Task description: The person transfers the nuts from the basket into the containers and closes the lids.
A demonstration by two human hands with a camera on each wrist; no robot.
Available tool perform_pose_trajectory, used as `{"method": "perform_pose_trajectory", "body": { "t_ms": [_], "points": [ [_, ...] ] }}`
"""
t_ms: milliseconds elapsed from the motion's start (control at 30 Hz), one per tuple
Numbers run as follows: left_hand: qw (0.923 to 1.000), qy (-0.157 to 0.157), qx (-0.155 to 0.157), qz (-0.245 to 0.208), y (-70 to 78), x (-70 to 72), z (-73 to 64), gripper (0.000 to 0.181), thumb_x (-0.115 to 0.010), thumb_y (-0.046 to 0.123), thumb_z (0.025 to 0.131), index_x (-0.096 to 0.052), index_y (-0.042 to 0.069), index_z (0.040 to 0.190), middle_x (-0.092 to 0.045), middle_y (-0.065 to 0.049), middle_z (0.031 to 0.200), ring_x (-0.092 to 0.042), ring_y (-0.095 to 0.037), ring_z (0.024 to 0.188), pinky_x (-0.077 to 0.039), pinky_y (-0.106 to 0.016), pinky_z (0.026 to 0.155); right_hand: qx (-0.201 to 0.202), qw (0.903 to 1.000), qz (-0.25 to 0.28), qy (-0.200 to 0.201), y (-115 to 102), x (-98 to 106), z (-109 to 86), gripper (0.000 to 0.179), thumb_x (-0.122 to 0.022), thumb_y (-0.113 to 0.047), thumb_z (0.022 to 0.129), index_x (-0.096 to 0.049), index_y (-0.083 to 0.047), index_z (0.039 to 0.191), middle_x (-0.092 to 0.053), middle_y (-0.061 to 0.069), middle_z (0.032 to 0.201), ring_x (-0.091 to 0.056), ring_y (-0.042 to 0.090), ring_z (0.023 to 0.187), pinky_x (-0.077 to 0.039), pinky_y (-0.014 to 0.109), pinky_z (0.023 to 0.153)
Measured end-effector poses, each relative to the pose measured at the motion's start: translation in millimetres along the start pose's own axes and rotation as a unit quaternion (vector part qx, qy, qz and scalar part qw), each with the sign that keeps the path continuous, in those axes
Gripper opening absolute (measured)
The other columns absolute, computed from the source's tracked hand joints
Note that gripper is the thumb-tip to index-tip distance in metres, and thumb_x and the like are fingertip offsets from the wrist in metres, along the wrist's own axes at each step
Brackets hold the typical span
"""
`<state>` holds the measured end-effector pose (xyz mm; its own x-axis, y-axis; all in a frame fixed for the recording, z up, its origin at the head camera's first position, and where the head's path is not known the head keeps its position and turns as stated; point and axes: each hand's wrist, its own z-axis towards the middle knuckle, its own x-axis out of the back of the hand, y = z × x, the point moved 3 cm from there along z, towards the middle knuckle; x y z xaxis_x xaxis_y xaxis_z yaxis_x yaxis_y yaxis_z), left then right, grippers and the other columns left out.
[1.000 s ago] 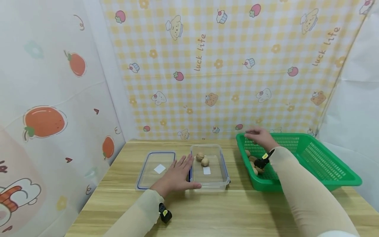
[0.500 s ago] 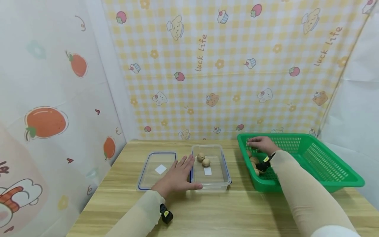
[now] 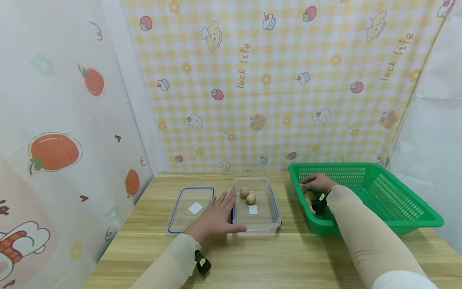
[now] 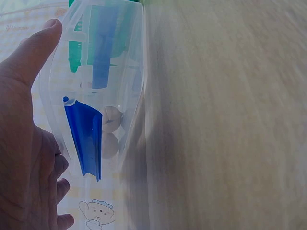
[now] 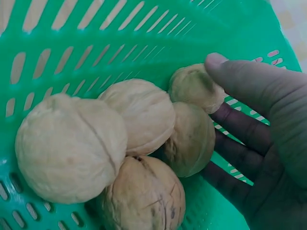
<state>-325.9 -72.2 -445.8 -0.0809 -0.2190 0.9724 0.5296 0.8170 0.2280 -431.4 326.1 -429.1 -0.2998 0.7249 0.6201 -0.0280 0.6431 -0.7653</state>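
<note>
My left hand (image 3: 215, 214) lies with spread, straight fingers along the left side of a clear plastic box (image 3: 262, 218), thumb over its near edge. Two walnuts (image 3: 247, 196) sit inside that box; through its wall beside a blue latch (image 4: 86, 141) they appear blurred in the left wrist view. Inside a green basket (image 3: 400, 200), my right hand (image 3: 319, 183) reaches the left end. Its thumb (image 5: 225, 67) touches the top of the farthest walnut (image 5: 194, 88), and fingers curl behind it, partly hidden. Several other walnuts (image 5: 72, 148) lie close by.
Left of the box a clear lid (image 3: 184, 216) with a blue seal lies flat on the wooden table (image 3: 270, 261). A patterned cloth (image 3: 267, 100) hangs behind the table. The basket's raised rim (image 3: 429, 218) surrounds the right hand's place.
My right hand has moved down from above the basket's rim into it, to the walnut at the far left end. The left hand and box stay in place.
</note>
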Motion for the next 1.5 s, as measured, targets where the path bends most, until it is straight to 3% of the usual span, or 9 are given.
{"method": "perform_pose_trajectory", "body": {
  "t_ms": [367,600,800,1300,1500],
  "points": [
    [1.0,0.003,-0.003,-0.001,-0.2,0.4,0.7,0.116,-0.048,0.086,0.082,-0.012,0.013,0.164,-0.008,-0.004,0.17,-0.01,-0.031,0.156,-0.012,-0.06,0.121,-0.019,0.9998,-0.007,-0.002,6.0,-2.2,10.7,0.048,-0.073,-0.013,0.091,-0.06,0.008,0.133,-0.059,0.029,0.129,-0.059,0.043,0.115,-0.054,0.051,0.09],
    [1.0,0.001,-0.002,0.001,1.2,0.7,0.8,0.117,-0.047,0.087,0.082,-0.011,0.013,0.164,-0.007,-0.004,0.17,-0.01,-0.031,0.156,-0.012,-0.061,0.121,-0.022,0.9995,-0.025,0.0,2.2,3.6,9.1,0.054,-0.074,-0.025,0.092,-0.06,0.005,0.134,-0.058,0.029,0.133,-0.059,0.041,0.115,-0.055,0.049,0.089],
    [1.0,0.001,-0.004,0.003,1.5,0.6,0.8,0.116,-0.046,0.087,0.082,-0.011,0.013,0.164,-0.007,-0.004,0.17,-0.009,-0.03,0.156,-0.012,-0.06,0.122,-0.002,0.9998,-0.016,0.014,-13.7,12.5,1.3,0.054,-0.068,-0.031,0.097,-0.058,0.004,0.137,-0.051,0.03,0.142,-0.051,0.046,0.127,-0.051,0.055,0.095],
    [0.9999,0.001,-0.007,0.008,0.0,-0.7,1.8,0.116,-0.046,0.087,0.082,-0.012,0.012,0.164,-0.008,-0.006,0.17,-0.01,-0.032,0.156,-0.012,-0.061,0.121,0.024,0.9977,-0.024,0.058,-52.5,23.9,-7.5,0.065,-0.067,-0.041,0.098,-0.052,0.002,0.143,-0.053,0.028,0.14,-0.051,0.045,0.128,-0.048,0.056,0.1],
    [0.9999,-0.003,-0.004,0.01,-0.7,-0.3,1.7,0.116,-0.046,0.088,0.082,-0.011,0.013,0.164,-0.007,-0.005,0.17,-0.009,-0.031,0.156,-0.012,-0.06,0.121,0.044,0.9959,-0.028,0.074,-70.9,25.5,-10.2,0.057,-0.069,-0.04,0.097,-0.059,0.002,0.135,-0.06,0.026,0.132,-0.053,0.044,0.124,-0.046,0.059,0.1]
  ]
}}
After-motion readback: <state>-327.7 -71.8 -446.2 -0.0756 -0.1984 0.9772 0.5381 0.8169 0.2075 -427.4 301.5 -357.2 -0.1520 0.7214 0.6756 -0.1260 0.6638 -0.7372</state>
